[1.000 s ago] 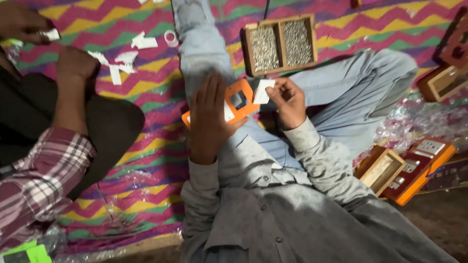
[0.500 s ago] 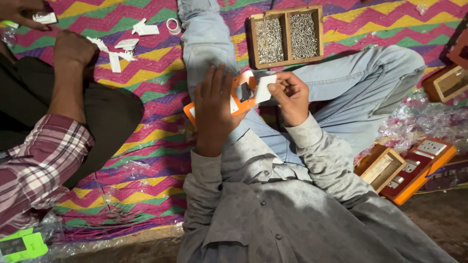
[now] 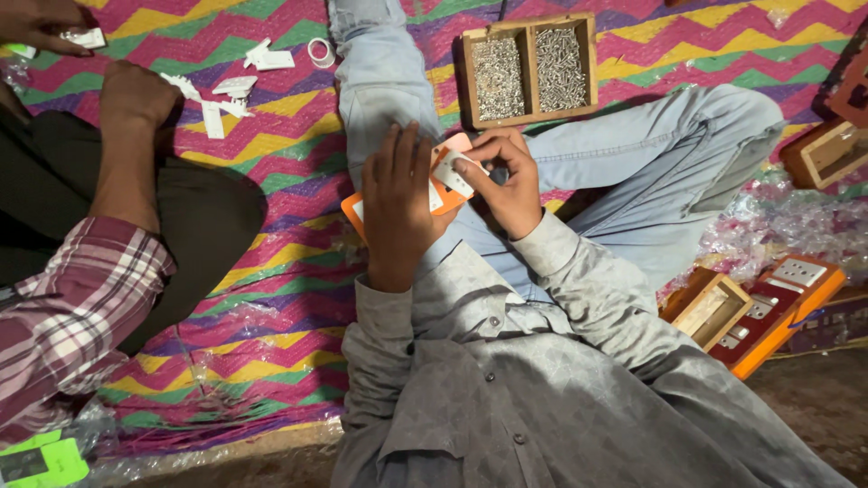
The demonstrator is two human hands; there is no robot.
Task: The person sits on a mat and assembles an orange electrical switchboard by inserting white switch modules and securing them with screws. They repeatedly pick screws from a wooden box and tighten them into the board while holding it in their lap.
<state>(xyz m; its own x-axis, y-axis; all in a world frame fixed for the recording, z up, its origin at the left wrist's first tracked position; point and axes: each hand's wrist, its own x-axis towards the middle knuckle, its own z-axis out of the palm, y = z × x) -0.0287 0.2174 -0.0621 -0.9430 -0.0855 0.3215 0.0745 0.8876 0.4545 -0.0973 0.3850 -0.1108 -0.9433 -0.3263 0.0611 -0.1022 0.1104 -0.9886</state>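
My left hand (image 3: 398, 203) lies flat over an orange board with white inserts (image 3: 440, 188), holding it against my thigh. My right hand (image 3: 508, 176) pinches a small white plastic piece (image 3: 452, 172) at the board's upper right edge. Both arms wear grey sleeves. Just beyond my hands stands a wooden two-compartment box (image 3: 529, 68) filled with small silver screws.
A person sits at the left in a plaid sleeve (image 3: 77, 316), their hands near scattered white plastic pieces (image 3: 231, 77) on the zigzag mat. Wooden boxes and orange switch boards (image 3: 768, 312) lie at the right, clear plastic wrap behind them. A green object (image 3: 41, 461) is bottom left.
The view has shifted slightly. My right hand has brought the white piece closer onto the orange board; my left hand stays on the board. The other person's hands moved a little.
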